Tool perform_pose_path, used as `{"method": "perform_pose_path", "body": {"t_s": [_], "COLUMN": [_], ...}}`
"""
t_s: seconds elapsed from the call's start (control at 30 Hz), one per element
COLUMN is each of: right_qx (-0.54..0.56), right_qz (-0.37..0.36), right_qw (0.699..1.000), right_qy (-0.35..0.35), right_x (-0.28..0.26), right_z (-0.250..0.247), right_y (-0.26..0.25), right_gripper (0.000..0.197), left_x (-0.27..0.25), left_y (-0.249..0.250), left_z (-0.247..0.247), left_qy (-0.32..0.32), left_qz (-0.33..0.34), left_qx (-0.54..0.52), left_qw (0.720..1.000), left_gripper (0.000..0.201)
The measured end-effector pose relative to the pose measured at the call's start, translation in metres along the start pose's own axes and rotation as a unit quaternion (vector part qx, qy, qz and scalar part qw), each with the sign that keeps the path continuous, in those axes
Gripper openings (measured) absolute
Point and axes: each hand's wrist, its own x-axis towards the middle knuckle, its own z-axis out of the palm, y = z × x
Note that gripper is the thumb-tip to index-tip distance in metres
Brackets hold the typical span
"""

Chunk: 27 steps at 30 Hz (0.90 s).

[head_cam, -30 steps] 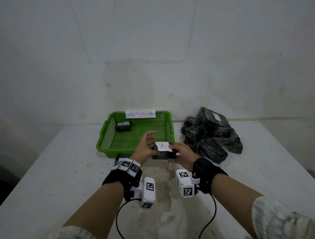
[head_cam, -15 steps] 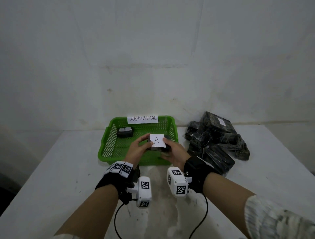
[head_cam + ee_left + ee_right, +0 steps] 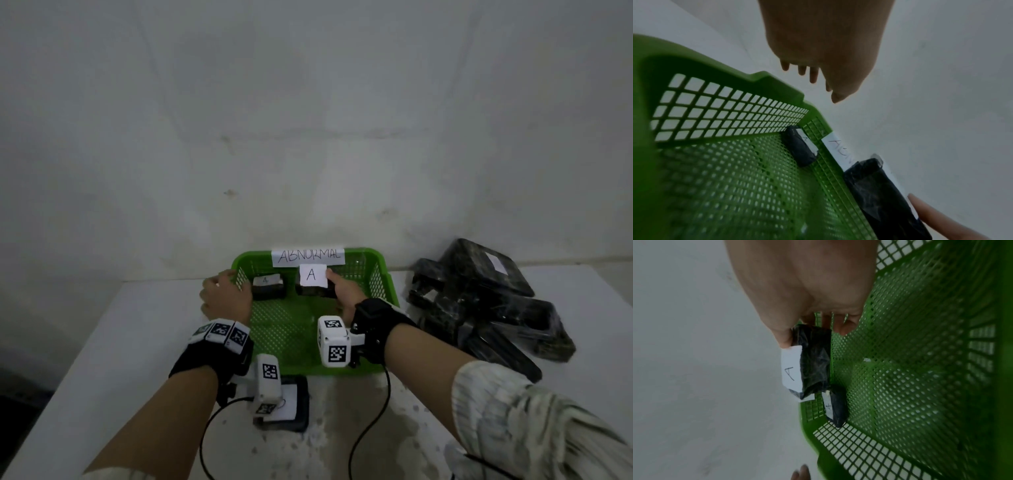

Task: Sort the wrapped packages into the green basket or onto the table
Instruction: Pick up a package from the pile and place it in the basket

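My right hand (image 3: 337, 287) pinches a black wrapped package (image 3: 313, 289) with a white "A" label, thumb on top, low over the far side of the green basket (image 3: 383, 274). In the right wrist view the held package (image 3: 813, 360) hangs just beside a second labelled package (image 3: 835, 408) lying in the basket's far left corner (image 3: 269, 286). My left hand (image 3: 219, 291) sits at the basket's left rim with relaxed fingers (image 3: 812, 76), holding nothing. A pile of black packages (image 3: 486, 301) lies on the table to the right.
A paper sign reading ABNORMAL (image 3: 308, 256) is fixed to the basket's far wall. One more labelled package (image 3: 294, 407) lies on the white table (image 3: 120, 359) just in front of the basket, under my left wrist. A wall stands close behind the basket.
The "A" package moved forward from the basket's near edge to over its far side. My left hand let go of it and went to the basket's left rim.
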Motion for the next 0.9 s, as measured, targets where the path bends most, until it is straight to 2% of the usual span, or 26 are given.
{"method": "perform_pose_path", "body": {"t_s": [0.07,0.17,0.2,0.27,0.33,0.53,0.67,0.77,0.83,0.9], "right_qx": [-0.007,-0.044,-0.053,-0.044,-0.038,0.041,0.051,-0.023,-0.094,-0.106], "right_qz": [0.007,0.006,0.006,0.002,0.002,0.048,0.051,0.002,-0.051,-0.112], "right_qw": [1.000,0.998,0.998,0.998,0.998,0.996,0.997,0.998,0.992,0.985], "right_qy": [0.025,0.039,0.041,0.045,0.052,0.066,0.039,0.056,0.073,0.079], "right_x": [0.027,0.042,0.048,0.059,0.071,0.081,0.074,0.067,0.057,0.046], "right_z": [0.009,0.024,0.027,0.034,0.038,0.037,0.031,0.024,0.013,-0.001], "right_y": [0.003,0.000,0.000,-0.001,0.001,-0.002,-0.003,-0.001,-0.002,-0.006], "right_gripper": [0.060,0.056,0.056,0.052,0.046,0.040,0.037,0.040,0.039,0.036], "left_x": [0.011,0.028,0.033,0.039,0.044,0.043,0.042,0.032,0.022,0.008], "left_y": [-0.004,-0.013,-0.019,-0.030,-0.038,-0.038,-0.030,-0.016,-0.006,0.008], "left_z": [0.011,0.021,0.024,0.028,0.029,0.031,0.029,0.022,0.018,0.020], "left_qy": [0.006,-0.028,-0.055,-0.124,-0.146,-0.148,-0.138,-0.092,-0.083,-0.067], "left_qz": [-0.040,-0.127,-0.130,-0.093,-0.075,-0.070,-0.091,-0.117,-0.097,-0.084], "left_qx": [0.021,0.014,-0.005,-0.021,-0.025,0.000,0.030,0.083,0.097,0.087], "left_qw": [0.999,0.991,0.990,0.988,0.986,0.986,0.986,0.985,0.987,0.990], "left_gripper": [0.045,0.044,0.040,0.034,0.032,0.030,0.032,0.047,0.057,0.063]}}
